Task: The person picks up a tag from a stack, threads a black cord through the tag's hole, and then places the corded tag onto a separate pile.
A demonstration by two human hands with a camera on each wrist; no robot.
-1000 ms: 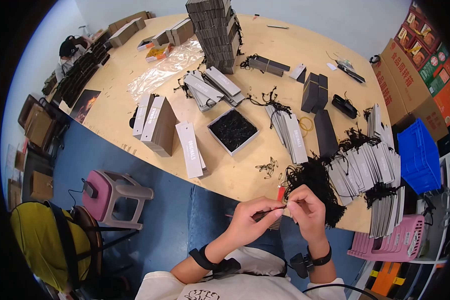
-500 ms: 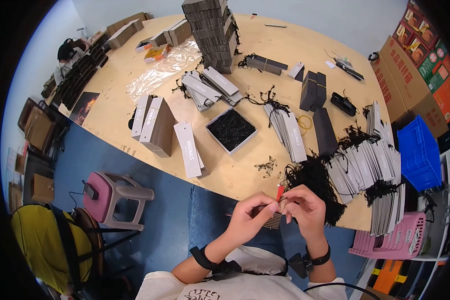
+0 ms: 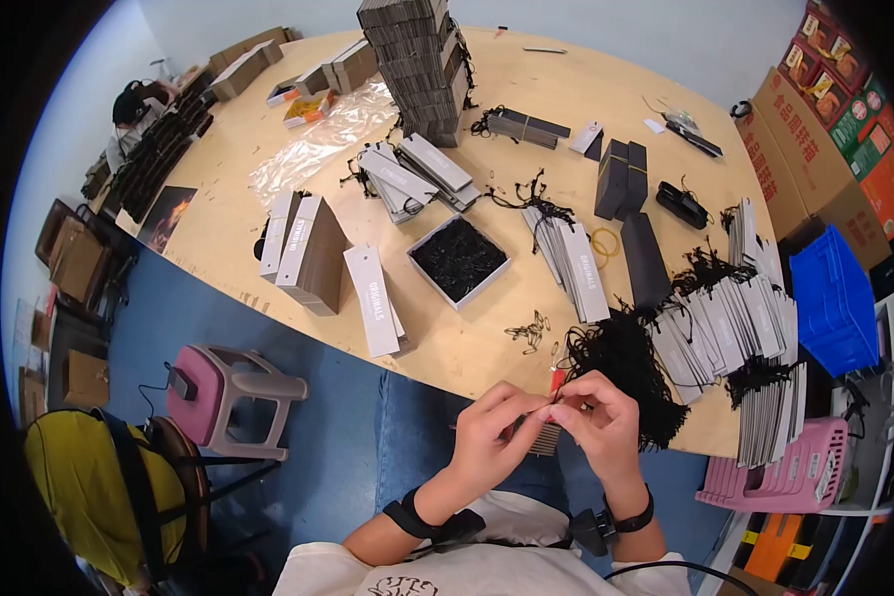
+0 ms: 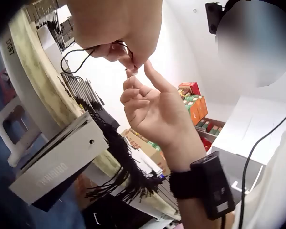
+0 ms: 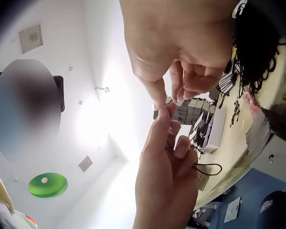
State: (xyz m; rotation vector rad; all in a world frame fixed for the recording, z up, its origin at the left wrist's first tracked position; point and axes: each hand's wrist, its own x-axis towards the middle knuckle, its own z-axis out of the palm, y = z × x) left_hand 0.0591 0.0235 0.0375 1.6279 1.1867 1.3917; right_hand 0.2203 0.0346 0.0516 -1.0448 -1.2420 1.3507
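My left hand (image 3: pixel 492 437) grips a thin black cord (image 5: pixel 221 168), whose loop sticks out past the curled fingers in the right wrist view. My right hand (image 3: pixel 606 427) pinches at the cord's end, thumb and fingertips meeting those of the left hand. The fingertips cover the pinched bit of cord. Both hands are in front of the table's near edge. Close by lie a heap of black cords (image 3: pixel 621 363), a red-handled tool (image 3: pixel 557 378) and a small pile of cord pieces or clips (image 3: pixel 528 332).
Stacks of grey tags printed ORIGINALS (image 3: pixel 372 298) stand on the wooden table (image 3: pixel 447 368). A white box (image 3: pixel 508 266) holds small black pieces. Strung tags (image 3: pixel 725 323) fan out on the right. A tall stack of tags (image 3: pixel 422 79) rises at the back. A pink stool (image 3: pixel 197 382) stands left.
The right fingers have shifted a little at the cord's end and come back against the left fingertips. The left hand keeps hold of the cord. The head view has moved slightly.
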